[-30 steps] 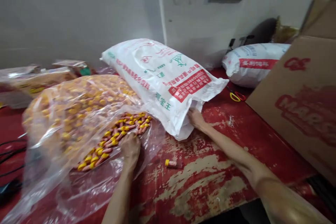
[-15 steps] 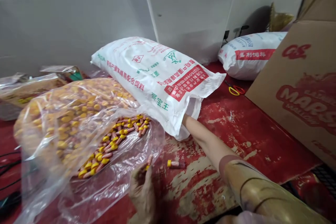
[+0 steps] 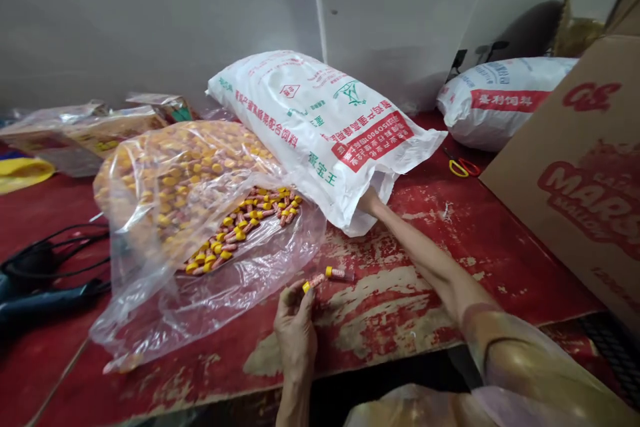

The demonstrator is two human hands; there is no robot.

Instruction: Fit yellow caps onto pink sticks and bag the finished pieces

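Note:
My left hand (image 3: 296,330) pinches a small clear tube (image 3: 317,279) of pink pellets by its yellow cap, just above the red table. Close to its far end, a similar capped tube (image 3: 342,274) lies on the table. My right hand (image 3: 369,201) reaches into the mouth of a white woven sack (image 3: 310,120) printed in red and green. Its fingers are hidden inside, so what they hold does not show. Left of the sack, a large clear plastic bag (image 3: 225,310) lies open with many yellow-capped tubes (image 3: 220,247) in it.
Yellow- and red-handled scissors (image 3: 463,167) lie beside a large cardboard box (image 3: 565,187) at right. Behind them rests another white sack (image 3: 500,103). Several packets (image 3: 107,130) sit at back left. A dark tool with a black cord (image 3: 45,280) occupies the left side of the red table (image 3: 400,307).
The view has shifted, showing more of the table's left side. The tube in my left hand has tipped from upright to pointing right, near the loose tube. My right hand stays in the sack.

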